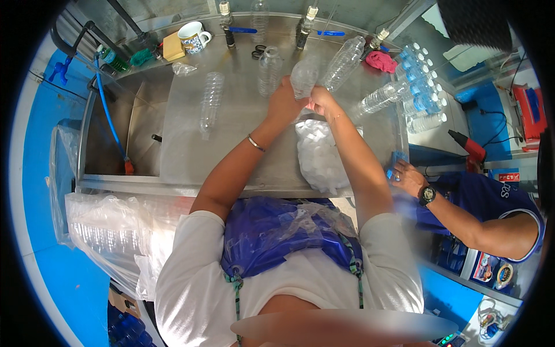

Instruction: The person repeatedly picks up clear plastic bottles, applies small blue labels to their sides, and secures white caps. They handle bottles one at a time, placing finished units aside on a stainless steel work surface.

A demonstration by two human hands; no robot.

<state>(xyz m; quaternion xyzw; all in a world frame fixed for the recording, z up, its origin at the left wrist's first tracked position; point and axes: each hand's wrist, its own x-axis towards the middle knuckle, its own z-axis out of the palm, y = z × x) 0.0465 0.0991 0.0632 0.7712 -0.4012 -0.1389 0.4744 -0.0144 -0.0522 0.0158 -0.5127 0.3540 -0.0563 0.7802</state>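
Over the steel counter, a clear plastic bottle (304, 76) tilts away from me, its lower end between my hands. My left hand (282, 104) is closed on its left side. Close beside it, my right hand (324, 103) has its fingers pinched at that same end; whether a cap is in them is hidden. Just left of the held bottle stands another clear bottle (269, 72), and one more bottle (344, 62) leans or lies to the right. Below my right wrist rests a clear bag of small white pieces (318, 159), apparently caps.
Capped bottles (421, 95) crowd the counter's right end. A clear bottle (211, 104) lies left, near the sink basin (118, 139). Along the back are a mug (193, 37), scissors (258, 52) and a pink cloth (381, 62). A co-worker's hand (409, 178) touches the right edge.
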